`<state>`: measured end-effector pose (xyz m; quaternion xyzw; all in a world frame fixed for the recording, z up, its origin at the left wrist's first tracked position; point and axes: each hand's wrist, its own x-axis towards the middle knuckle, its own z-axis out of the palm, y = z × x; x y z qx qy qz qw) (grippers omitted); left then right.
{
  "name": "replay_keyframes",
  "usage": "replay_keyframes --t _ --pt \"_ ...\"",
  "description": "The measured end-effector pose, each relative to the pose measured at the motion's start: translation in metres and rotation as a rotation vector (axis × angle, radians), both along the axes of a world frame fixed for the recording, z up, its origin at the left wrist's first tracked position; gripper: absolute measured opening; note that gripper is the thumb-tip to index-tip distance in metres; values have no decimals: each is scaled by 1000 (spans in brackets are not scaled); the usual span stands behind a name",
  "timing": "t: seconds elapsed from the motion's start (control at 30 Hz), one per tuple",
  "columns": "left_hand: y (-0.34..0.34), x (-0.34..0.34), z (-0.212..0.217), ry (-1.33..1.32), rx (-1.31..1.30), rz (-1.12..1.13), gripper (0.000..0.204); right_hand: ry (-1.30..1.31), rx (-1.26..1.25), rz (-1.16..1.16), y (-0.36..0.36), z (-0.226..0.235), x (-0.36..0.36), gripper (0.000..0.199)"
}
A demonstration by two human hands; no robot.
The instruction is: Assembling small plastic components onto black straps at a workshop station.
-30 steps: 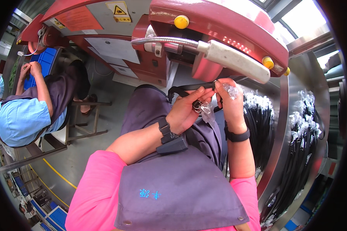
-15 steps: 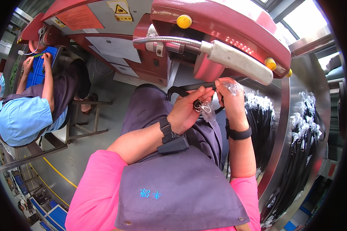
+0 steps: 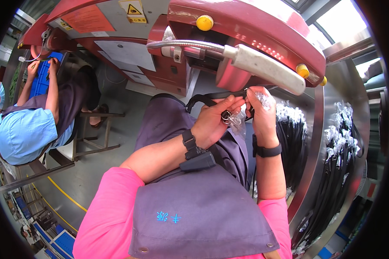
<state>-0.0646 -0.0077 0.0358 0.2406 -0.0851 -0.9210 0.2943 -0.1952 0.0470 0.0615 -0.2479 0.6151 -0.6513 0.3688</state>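
Observation:
A black strap [image 3: 197, 99] runs between my two hands, in front of the red machine. Its left part bends down in a hook shape over my lap. My left hand [image 3: 212, 123] is closed round the strap, with metal hardware [image 3: 226, 116] and crumpled clear plastic wrap [image 3: 237, 124] showing beside its fingers. My right hand [image 3: 262, 116] pinches the strap close to my left fingertips. More clear plastic [image 3: 264, 100] lies against the back of my right hand. The fingers hide the exact spot being gripped.
Above my hands is the red machine [image 3: 246, 21] with a pale guard arm [image 3: 268, 69] and yellow knobs. Bundles of black straps [image 3: 291, 146] with plastic-wrapped ends hang at the right beside a metal rail [image 3: 317, 142]. At the left a co-worker in a blue shirt [image 3: 28, 136] sits near a blue bin [image 3: 41, 82].
My left hand has shifted slightly right and turned a little. The fingers of my right hand have moved a little along the strap. Both hands keep hold of it.

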Motion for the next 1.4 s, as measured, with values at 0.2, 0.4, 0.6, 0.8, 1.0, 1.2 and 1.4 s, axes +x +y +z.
replay_keyframes --t 0.2,0.4,0.6,0.8,1.0,1.2,1.4 --pt "9 13 -2 -38 -145 -91 18 -5 -235 86 27 -19 -2 6" --pt "13 24 2 -45 -194 -150 22 80 -307 128 42 -25 -2 8" --pt "19 25 1 -1 -243 -166 22 81 -340 82 56 -23 -2 12" --pt "20 25 -2 -37 -267 -155 21 144 -221 65 62 -25 2 12" --pt "9 25 -4 -45 -174 -139 21 231 -106 -42 41 -15 16 8" --pt "1 22 0 -41 -133 -72 19 237 -27 -13 22 -4 16 5" --pt "-2 20 -6 -19 -123 -19 17 203 -42 28 11 -4 14 6"
